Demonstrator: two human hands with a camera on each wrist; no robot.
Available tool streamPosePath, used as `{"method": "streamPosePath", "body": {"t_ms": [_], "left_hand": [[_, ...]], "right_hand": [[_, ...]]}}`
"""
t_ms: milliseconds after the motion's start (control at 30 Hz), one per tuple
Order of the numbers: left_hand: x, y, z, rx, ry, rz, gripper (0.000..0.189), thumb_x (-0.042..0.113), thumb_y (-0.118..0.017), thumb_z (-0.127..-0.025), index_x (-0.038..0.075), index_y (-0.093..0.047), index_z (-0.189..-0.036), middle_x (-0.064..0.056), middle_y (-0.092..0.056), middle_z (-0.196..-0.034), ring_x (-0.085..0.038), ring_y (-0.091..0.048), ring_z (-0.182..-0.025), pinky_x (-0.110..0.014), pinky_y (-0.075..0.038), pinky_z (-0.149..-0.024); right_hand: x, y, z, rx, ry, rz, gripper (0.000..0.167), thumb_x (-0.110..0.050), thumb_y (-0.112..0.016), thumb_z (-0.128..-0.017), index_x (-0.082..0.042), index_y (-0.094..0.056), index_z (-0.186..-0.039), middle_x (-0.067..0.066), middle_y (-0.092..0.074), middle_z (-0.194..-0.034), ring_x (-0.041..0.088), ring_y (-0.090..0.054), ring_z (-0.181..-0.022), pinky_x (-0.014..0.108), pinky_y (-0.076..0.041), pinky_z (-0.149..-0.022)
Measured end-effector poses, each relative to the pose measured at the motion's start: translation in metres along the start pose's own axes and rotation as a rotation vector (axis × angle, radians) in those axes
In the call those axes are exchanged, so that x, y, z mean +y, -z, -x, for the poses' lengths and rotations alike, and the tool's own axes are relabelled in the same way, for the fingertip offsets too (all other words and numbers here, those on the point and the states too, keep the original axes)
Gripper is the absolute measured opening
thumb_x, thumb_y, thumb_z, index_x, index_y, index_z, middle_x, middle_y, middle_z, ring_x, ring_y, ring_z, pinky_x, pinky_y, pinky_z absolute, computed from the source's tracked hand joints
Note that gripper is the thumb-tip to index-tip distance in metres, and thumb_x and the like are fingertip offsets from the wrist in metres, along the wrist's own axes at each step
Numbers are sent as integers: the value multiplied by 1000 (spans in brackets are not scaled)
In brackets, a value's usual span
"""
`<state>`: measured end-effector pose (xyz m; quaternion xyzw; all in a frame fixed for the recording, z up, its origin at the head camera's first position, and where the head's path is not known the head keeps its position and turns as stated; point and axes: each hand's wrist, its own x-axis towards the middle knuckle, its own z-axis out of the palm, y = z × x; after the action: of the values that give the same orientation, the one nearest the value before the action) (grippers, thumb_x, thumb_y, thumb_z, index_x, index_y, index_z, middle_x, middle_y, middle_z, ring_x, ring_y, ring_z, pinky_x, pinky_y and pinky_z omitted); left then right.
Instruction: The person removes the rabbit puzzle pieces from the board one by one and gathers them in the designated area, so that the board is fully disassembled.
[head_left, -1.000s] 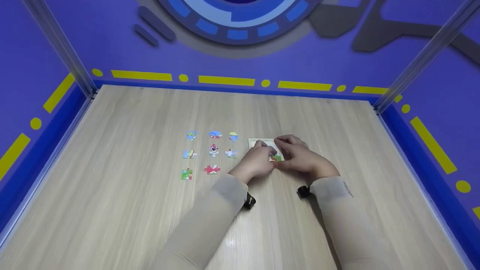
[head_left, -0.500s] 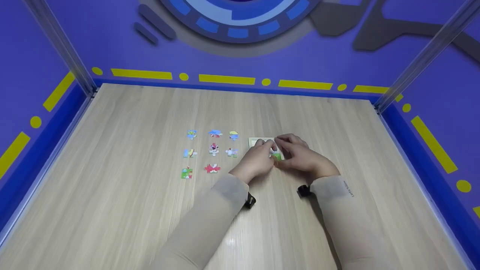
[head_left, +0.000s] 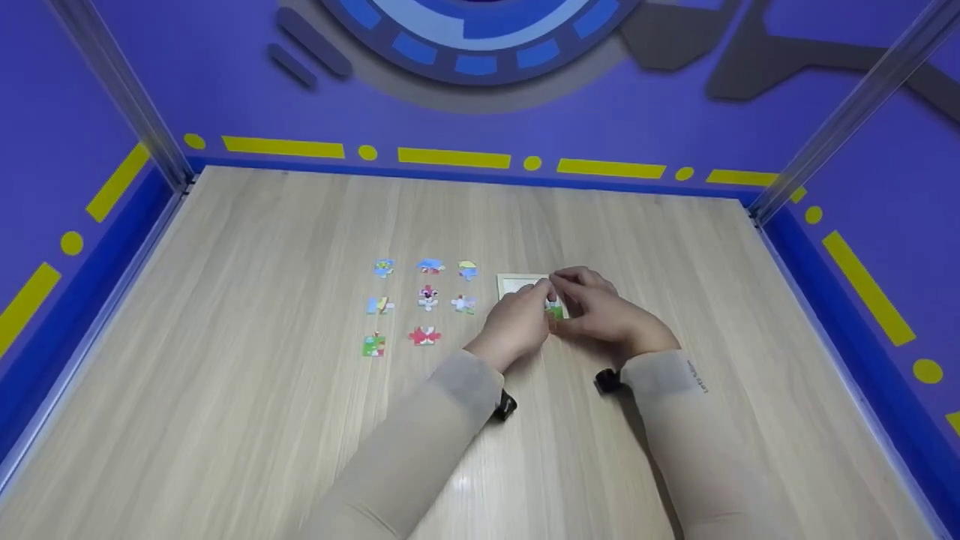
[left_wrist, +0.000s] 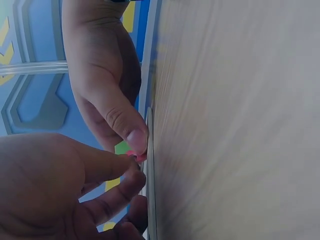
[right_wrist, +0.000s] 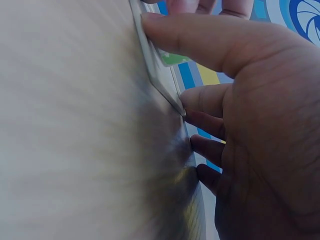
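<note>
My left hand [head_left: 517, 322] is over the light wooden puzzle frame [head_left: 511, 279], its fingertips pinching a green jigsaw piece [head_left: 556, 309] with a red part [left_wrist: 140, 156]. This piece is at the frame's near right corner, mostly covered by fingers; whether it lies flat is hidden. My right hand [head_left: 604, 311] grips the frame's right side, thumb on the near edge and fingers toward the far corner. In the right wrist view the thumb presses the frame's rim [right_wrist: 146, 55], with the green piece [right_wrist: 172, 59] just behind.
Left of the frame, several loose jigsaw pieces lie in rows, among them a red piece [head_left: 424, 336], a green piece [head_left: 373, 345] and a piece with an animal face [head_left: 428, 298]. Purple walls [head_left: 480, 127] stand around the wooden table [head_left: 247, 390].
My left hand has shifted slightly right, its fingers drawing together over the corner piece. The piece's orange-red part is now covered in the head view. My right hand stays in place.
</note>
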<state>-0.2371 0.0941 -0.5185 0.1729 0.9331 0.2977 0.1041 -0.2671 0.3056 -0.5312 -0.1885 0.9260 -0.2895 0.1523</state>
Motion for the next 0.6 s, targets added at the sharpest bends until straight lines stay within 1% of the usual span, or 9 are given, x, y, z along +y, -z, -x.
{"method": "streamPosePath", "body": {"t_ms": [200, 367, 467, 600], "left_hand": [[5, -1, 2, 12, 1, -30, 26, 15, -63, -113, 21, -62, -138, -4, -75, -133, -31, -73, -122, -46, -61, -100], [5, -3, 3, 30, -10, -36, 25, 14, -64, -113, 20, -62, -137, -5, -77, -127, -30, -74, -118, -45, -62, -97], [4, -3, 3, 34, -23, -44, 27, 12, -65, -112, 19, -61, -137, -6, -78, -124, -30, -75, -118, -45, -63, -98], [2, 2, 5, 42, -16, -14, 31, 9, -68, -109, 18, -61, -137, -6, -78, -120, -27, -75, -114, -44, -62, -98]], "right_hand": [[0, 1, 1, -2, -4, -11, 99, -49, -84, -97, -13, -38, -177, 11, -36, -180, 44, -23, -170, 68, -17, -140], [0, 1, 1, -3, -3, -11, 98, -45, -84, -97, -12, -38, -177, 12, -37, -180, 45, -23, -170, 69, -18, -139], [-1, 1, 2, -6, -4, -12, 98, -44, -84, -96, -13, -38, -177, 10, -36, -180, 44, -23, -170, 70, -18, -139], [-2, 0, 1, -9, -11, -14, 99, -47, -85, -96, -15, -37, -178, 9, -35, -181, 43, -22, -171, 69, -17, -140]]}}
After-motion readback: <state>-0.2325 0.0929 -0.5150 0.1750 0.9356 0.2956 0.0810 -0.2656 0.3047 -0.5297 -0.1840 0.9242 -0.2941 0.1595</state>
